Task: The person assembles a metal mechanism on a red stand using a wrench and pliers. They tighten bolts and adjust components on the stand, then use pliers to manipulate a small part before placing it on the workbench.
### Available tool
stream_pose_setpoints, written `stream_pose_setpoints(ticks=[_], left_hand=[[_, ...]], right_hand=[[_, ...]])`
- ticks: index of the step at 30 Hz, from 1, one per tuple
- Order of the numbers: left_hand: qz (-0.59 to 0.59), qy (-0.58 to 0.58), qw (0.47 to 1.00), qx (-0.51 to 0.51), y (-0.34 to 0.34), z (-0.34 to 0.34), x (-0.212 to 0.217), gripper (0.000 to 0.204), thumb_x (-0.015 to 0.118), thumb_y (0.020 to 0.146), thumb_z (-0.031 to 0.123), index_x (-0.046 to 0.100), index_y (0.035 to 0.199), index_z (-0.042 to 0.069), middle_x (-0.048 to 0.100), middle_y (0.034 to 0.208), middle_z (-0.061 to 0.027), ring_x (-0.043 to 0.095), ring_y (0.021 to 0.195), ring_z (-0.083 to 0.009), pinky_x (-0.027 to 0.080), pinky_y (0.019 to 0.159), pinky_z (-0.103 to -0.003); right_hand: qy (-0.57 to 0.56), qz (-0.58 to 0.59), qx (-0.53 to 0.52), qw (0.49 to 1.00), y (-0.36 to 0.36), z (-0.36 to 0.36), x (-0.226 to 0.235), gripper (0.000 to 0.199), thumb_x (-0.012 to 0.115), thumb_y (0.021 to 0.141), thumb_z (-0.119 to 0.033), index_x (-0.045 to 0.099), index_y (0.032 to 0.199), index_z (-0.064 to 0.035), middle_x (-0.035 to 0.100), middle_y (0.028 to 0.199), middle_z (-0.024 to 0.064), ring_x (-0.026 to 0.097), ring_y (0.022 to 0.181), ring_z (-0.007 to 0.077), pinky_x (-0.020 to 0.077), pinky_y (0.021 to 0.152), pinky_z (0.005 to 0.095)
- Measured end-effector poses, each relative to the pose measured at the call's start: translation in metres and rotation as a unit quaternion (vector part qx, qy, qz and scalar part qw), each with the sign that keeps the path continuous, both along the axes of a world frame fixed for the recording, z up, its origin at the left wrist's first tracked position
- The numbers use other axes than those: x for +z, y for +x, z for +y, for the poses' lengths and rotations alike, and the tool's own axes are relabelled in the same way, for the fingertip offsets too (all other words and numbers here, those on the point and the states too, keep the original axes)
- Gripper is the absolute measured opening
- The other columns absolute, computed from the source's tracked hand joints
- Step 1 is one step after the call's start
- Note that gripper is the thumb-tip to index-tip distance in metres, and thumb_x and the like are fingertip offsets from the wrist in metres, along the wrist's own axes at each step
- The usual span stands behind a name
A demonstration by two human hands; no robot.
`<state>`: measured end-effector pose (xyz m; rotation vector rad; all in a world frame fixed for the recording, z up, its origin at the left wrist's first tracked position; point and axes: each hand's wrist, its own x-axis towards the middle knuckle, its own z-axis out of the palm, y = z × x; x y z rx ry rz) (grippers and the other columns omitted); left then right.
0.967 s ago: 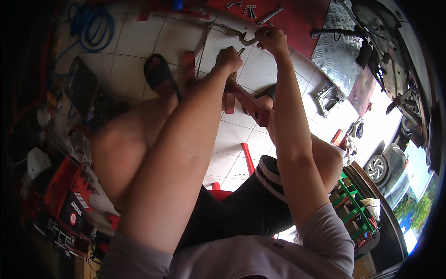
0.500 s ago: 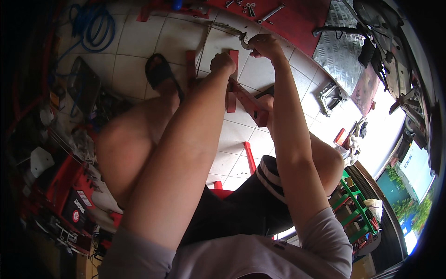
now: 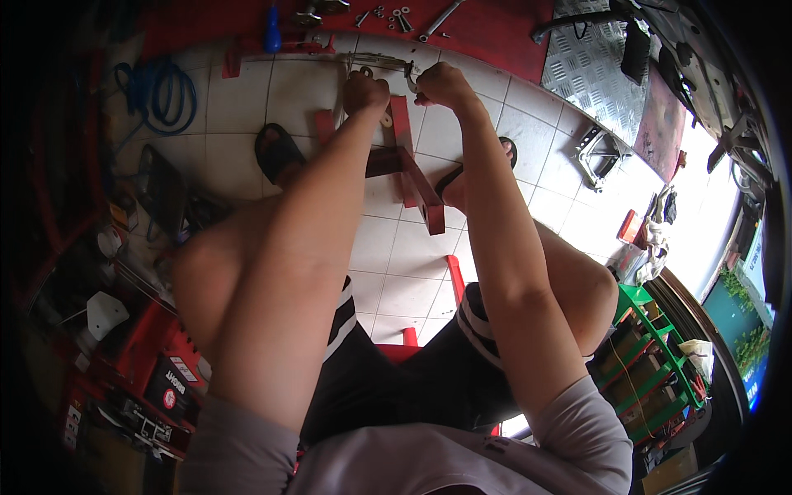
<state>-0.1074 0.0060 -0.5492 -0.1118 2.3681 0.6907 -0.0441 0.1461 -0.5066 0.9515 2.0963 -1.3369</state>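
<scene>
My left hand (image 3: 367,93) is closed in a fist above a red metal stand (image 3: 422,191). A flat metal piece with a hole at its end (image 3: 385,120) shows beside its fingers, and another ringed end sticks out above. Close by on the right, my right hand (image 3: 443,85) is closed round the curved end of a thin metal frame (image 3: 381,61). That frame stretches left, just beyond my left hand. Its exact kind cannot be made out, and my fingers hide the gripped parts.
A red mat (image 3: 503,25) at the far side bears bolts, washers and a wrench (image 3: 441,20). A blue-handled tool (image 3: 272,31) lies at far left, near a coiled blue hose (image 3: 165,99). A metal bracket (image 3: 601,157) and a green rack (image 3: 652,338) stand right.
Both hands have shifted left in the view, and the left one has also moved farther away. The holed metal piece now shows at my left fist. The whole view has shifted somewhat.
</scene>
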Motion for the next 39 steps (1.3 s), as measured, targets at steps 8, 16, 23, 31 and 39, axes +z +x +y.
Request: stream_pose_setpoints(ticks=[8, 16, 23, 31, 39], left_hand=[[-0.076, -0.029, 0.992, -0.099, -0.023, -0.037, 0.038, 0.043, 0.064, 0.069, 0.035, 0.067, 0.093, -0.001, 0.068, 0.091, -0.0173, 0.067, 0.085, -0.0298, 0.054, 0.078, -0.034], [-0.158, -0.125, 0.957, -0.21, -0.039, -0.115, 0.029, 0.033, 0.068, 0.07, 0.024, 0.068, 0.097, 0.006, 0.068, 0.102, -0.0127, 0.065, 0.099, -0.025, 0.052, 0.084, -0.033], [-0.122, -0.073, 0.943, -0.302, -0.032, -0.103, 0.067, 0.04, 0.072, 0.069, 0.032, 0.068, 0.1, 0.006, 0.067, 0.103, -0.0136, 0.064, 0.097, -0.0254, 0.051, 0.082, -0.033], [-0.007, 0.225, 0.958, -0.176, -0.058, -0.041, 0.169, 0.045, 0.066, 0.078, 0.035, 0.06, 0.112, 0.007, 0.064, 0.105, -0.0118, 0.061, 0.097, -0.0219, 0.047, 0.083, -0.034], [0.022, 0.249, 0.947, -0.2, -0.053, 0.035, 0.147, 0.032, 0.051, 0.09, 0.024, 0.056, 0.117, 0.007, 0.06, 0.1, -0.005, 0.056, 0.089, -0.015, 0.043, 0.08, -0.032]], right_hand=[[-0.113, 0.018, -0.082, 0.99, 0.015, -0.003, 0.04, 0.023, 0.051, 0.081, -0.008, 0.065, 0.079, 0.0099, 0.067, 0.07, 0.018, 0.069, 0.061, 0.0229, 0.0579, 0.059, 0.0287], [-0.175, -0.003, -0.063, 0.983, 0.028, -0.012, 0.13, 0.023, 0.05, 0.082, -0.005, 0.064, 0.087, 0.0118, 0.067, 0.084, 0.0229, 0.069, 0.071, 0.0267, 0.0596, 0.068, 0.0302], [-0.21, -0.013, -0.074, 0.975, 0.069, -0.018, 0.226, 0.028, 0.043, 0.086, -0.007, 0.059, 0.092, 0.0154, 0.064, 0.09, 0.0281, 0.068, 0.082, 0.033, 0.058, 0.077, 0.0341], [-0.137, 0.058, -0.115, 0.982, 0.116, -0.028, 0.306, 0.028, 0.046, 0.077, -0.013, 0.061, 0.076, 0.0104, 0.066, 0.076, 0.0258, 0.069, 0.069, 0.032, 0.0588, 0.065, 0.0344], [-0.12, 0.106, -0.161, 0.974, 0.137, 0.019, 0.318, 0.03, 0.048, 0.074, -0.018, 0.061, 0.071, 0.009, 0.065, 0.072, 0.0251, 0.068, 0.062, 0.0311, 0.0584, 0.059, 0.0328]])
